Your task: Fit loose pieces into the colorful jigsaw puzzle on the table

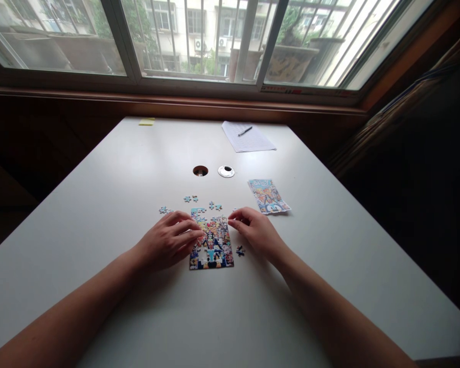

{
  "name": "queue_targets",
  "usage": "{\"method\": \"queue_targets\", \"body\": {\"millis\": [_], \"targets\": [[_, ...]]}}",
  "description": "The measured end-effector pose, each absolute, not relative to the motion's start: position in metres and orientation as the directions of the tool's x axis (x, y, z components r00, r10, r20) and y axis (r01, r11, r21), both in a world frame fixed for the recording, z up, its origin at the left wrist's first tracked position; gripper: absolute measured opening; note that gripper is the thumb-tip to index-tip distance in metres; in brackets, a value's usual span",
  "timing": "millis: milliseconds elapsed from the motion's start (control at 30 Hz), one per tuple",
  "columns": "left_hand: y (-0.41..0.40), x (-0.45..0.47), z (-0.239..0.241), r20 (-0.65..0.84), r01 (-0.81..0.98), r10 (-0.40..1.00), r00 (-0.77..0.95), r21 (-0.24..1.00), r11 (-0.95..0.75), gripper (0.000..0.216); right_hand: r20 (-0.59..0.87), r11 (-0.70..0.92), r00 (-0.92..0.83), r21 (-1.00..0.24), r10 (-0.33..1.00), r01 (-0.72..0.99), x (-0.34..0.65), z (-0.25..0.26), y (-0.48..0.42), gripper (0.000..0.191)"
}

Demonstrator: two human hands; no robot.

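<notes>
A small colourful jigsaw puzzle [214, 245], partly assembled, lies on the white table [138, 168] in front of me. My left hand [168, 240] rests on the table at its left edge, fingers stretched out and touching the puzzle. My right hand [253, 227] sits at the puzzle's upper right corner with fingers curled in a pinch; what they hold is too small to make out. Several loose blue pieces [203, 204] lie just beyond the puzzle, and one dark piece [240, 250] lies by my right wrist.
A printed reference picture [268, 196] lies to the right of the puzzle. Farther back are a cable hole [200, 170], its round cap [226, 171], a paper sheet [247, 137] with a pen [245, 131], and a yellow sticky pad [146, 121]. A window spans the back.
</notes>
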State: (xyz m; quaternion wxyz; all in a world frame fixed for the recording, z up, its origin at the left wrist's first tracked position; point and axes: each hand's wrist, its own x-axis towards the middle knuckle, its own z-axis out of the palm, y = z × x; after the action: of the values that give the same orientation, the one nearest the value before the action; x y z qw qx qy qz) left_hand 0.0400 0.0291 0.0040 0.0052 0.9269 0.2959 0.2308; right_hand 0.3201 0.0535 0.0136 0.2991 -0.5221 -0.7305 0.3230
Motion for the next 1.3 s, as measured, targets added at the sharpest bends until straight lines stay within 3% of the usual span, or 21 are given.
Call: {"method": "queue_targets", "body": {"millis": [567,1300], "targets": [[0.0259,0.0423,0.0078,0.415,0.505,0.538,0.734,0.197,-0.840,0.025,0.152,0.403,-0.420,-0.680,0.895,0.612,0.3223,0.0221,0.0503,0.010],[0.0311,0.0367,0.0053,0.510,0.531,0.591,0.625,0.278,-0.801,0.017,0.144,0.353,-0.348,-0.656,0.926,0.667,0.3266,0.0142,0.0547,0.008]]}}
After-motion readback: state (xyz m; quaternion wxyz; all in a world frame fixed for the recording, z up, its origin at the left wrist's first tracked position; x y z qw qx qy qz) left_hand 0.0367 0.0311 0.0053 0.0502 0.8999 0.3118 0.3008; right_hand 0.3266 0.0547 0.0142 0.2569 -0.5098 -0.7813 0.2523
